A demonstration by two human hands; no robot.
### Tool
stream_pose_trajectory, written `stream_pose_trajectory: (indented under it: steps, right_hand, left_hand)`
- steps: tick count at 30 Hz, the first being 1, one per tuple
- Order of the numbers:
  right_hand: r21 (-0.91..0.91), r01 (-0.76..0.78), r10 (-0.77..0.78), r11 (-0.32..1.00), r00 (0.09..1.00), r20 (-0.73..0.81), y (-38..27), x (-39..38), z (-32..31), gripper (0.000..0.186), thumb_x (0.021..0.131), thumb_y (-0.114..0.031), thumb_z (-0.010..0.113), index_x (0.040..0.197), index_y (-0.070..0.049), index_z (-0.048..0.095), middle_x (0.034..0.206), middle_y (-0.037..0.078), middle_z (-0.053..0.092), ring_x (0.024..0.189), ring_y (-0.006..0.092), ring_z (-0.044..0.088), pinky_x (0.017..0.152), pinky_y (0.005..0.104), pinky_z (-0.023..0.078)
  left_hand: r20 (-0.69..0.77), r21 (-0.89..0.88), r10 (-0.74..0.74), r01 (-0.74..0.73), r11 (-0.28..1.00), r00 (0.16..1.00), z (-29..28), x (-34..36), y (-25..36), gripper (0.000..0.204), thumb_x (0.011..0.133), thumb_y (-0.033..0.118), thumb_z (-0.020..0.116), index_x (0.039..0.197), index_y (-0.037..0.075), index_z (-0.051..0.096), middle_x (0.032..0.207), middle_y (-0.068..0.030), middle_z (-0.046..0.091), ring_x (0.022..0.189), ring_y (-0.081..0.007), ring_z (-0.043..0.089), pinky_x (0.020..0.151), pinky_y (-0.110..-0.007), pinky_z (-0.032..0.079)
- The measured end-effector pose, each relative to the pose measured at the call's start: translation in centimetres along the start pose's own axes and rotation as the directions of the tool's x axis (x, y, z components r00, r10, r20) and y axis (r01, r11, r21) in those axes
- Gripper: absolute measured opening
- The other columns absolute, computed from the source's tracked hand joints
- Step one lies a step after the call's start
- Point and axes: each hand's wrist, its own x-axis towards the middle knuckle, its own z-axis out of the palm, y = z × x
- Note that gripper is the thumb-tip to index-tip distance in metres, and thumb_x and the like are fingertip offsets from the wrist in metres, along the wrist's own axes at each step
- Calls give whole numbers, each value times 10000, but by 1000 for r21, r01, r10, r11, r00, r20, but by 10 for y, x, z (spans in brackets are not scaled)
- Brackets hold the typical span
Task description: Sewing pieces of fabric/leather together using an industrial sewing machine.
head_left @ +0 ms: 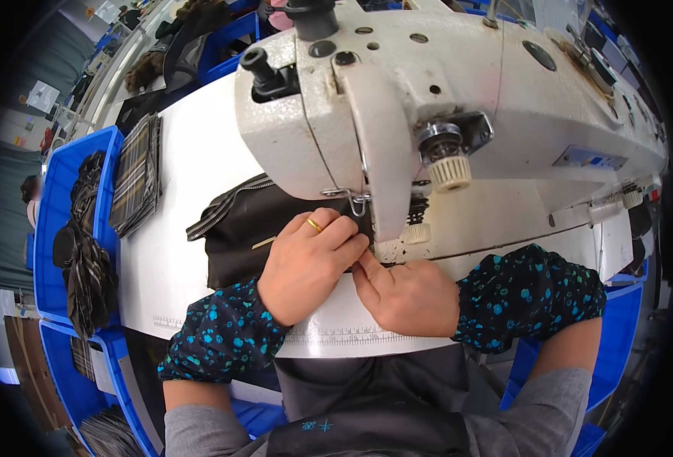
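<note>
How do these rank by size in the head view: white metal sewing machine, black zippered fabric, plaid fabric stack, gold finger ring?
White sewing machine
Black zippered fabric, partly covered
Plaid fabric stack
Gold ring

Dark fabric piece (230, 255) with zipper (230, 202)
Lies spread on the white tabletop (191, 145), reaches under the sewing machine (298, 145), shows pale zipper teeth along its far edge.

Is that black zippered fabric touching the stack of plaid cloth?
Apart: the head view shows bare white tabletop between the black zippered fabric and the plaid cloth stack.
</note>
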Motion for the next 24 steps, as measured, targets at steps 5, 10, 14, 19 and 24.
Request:
stream_pose_trajectory:
  steps: [5,10,14,19,24]
  right_hand:
    - [-36,-46,47,998,999,24,2,3,0,347,775,-151,629,1017,82,715,1038,318,705,515,143,611,421,287,468]
    - [-2,-101,101,995,994,51,13,8,6,404,793,-146,614,1116,85,690,1099,316,689,584,161,640,458,301,502]
    - [33,-138,135,990,987,90,14,9,5,441,815,-142,594,1184,92,660,1156,329,671,607,179,649,487,307,522]
    - [67,-125,119,990,990,76,17,7,5,450,823,-135,585,1203,95,652,1176,334,665,614,175,654,494,303,524]
    - [60,-123,118,991,989,84,17,8,5,454,823,-131,585,1212,96,646,1174,331,665,609,170,654,494,293,522]
  left_hand:
    - [13,48,11,-11,999,1000,2,2,-4,299,745,151,645,1024,70,711,987,-19,601,1017,-224,590,920,-367,482]
    - [-56,103,-4,9,995,998,7,9,-16,365,705,89,708,1068,105,740,1007,-18,654,995,-246,632,850,-378,485]
    - [-57,209,-33,44,977,998,11,7,-18,345,731,104,709,1072,132,750,1012,-20,653,972,-238,641,845,-360,478]
    - [-108,195,8,14,981,994,14,5,-20,321,744,110,713,1063,133,751,1013,-18,646,933,-233,636,822,-365,486]
    - [-121,194,-3,27,981,993,14,6,-16,313,739,107,713,1050,120,750,1020,-18,648,927,-233,640,803,-368,497]
